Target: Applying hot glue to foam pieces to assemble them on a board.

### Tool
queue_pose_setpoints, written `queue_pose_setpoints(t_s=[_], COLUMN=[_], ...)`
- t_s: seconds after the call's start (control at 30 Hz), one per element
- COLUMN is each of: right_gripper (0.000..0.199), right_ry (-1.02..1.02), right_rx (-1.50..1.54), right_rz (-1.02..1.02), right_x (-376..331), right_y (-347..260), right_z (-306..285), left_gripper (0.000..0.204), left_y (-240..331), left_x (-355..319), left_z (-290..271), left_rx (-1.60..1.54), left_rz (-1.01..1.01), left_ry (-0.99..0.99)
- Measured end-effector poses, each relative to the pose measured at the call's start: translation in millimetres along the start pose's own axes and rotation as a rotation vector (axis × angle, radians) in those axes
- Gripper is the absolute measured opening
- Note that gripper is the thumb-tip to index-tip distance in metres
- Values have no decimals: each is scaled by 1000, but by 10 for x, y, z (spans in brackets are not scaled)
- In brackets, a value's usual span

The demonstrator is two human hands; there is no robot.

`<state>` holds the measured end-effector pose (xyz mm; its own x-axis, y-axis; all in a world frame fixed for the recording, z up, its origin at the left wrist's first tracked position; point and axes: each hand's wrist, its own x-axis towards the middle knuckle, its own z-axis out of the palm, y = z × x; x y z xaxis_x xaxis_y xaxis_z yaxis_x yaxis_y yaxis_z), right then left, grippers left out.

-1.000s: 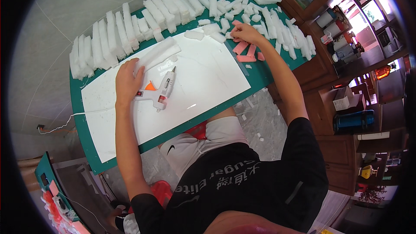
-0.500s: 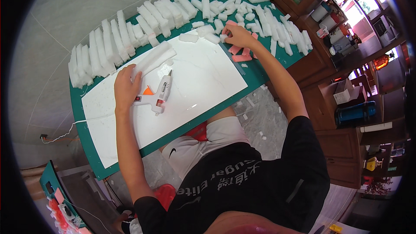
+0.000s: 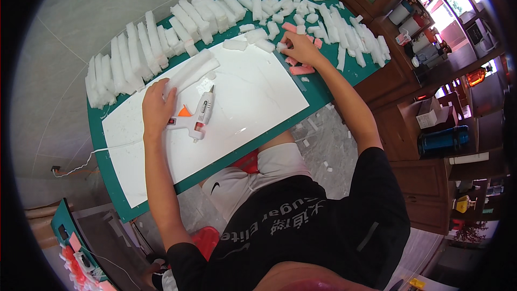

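My left hand (image 3: 157,105) rests on the white board (image 3: 258,102), its fingers and thumb closed around the near end of a long white foam strip (image 3: 196,70). Beside it lies a white glue gun (image 3: 201,116) with an orange trigger, nozzle toward the far side; a white cord runs off to the left. Past the board's right edge, my right hand (image 3: 302,49) pinches a small white foam piece (image 3: 281,47) between thumb and fingertips. Pink foam pieces (image 3: 301,69) lie under and around that hand, partly hidden by it.
White foam strips (image 3: 129,59) stand in a row along the far left edge of the green table mat (image 3: 318,94). Loose white foam chunks (image 3: 285,5) and more strips (image 3: 344,35) cover the far right. A wooden cabinet (image 3: 423,178) stands to the right; foam scraps litter the floor.
My right hand has shifted slightly right and toward me, with the small white foam piece at its fingertips. The left hand, strip and glue gun stay put.
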<state>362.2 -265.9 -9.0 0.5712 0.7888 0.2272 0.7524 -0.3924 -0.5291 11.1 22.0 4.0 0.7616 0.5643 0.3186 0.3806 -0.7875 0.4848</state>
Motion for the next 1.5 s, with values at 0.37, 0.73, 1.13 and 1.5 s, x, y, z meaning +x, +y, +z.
queue_pose_setpoints(t_s=[0.37, 0.73, 1.13, 1.5], right_gripper=[29, 33, 37, 33], right_ry=[66, 221, 343, 422], right_rx=[-24, -8, 415, 421], right_rz=[9, -6, -188, -228], right_x=[4, 35, 561, 451], right_y=[205, -173, -1243, -1156], right_z=[97, 22, 703, 1082], left_gripper=[34, 33, 34, 37], left_y=[-8, -2, -38, 102], left_x=[-3, 8, 4, 20], left_z=[0, 10, 34, -21], left_rx=[32, 52, 43, 14], left_rz=[-2, 2, 13, -35], left_ry=[6, 7, 35, -20])
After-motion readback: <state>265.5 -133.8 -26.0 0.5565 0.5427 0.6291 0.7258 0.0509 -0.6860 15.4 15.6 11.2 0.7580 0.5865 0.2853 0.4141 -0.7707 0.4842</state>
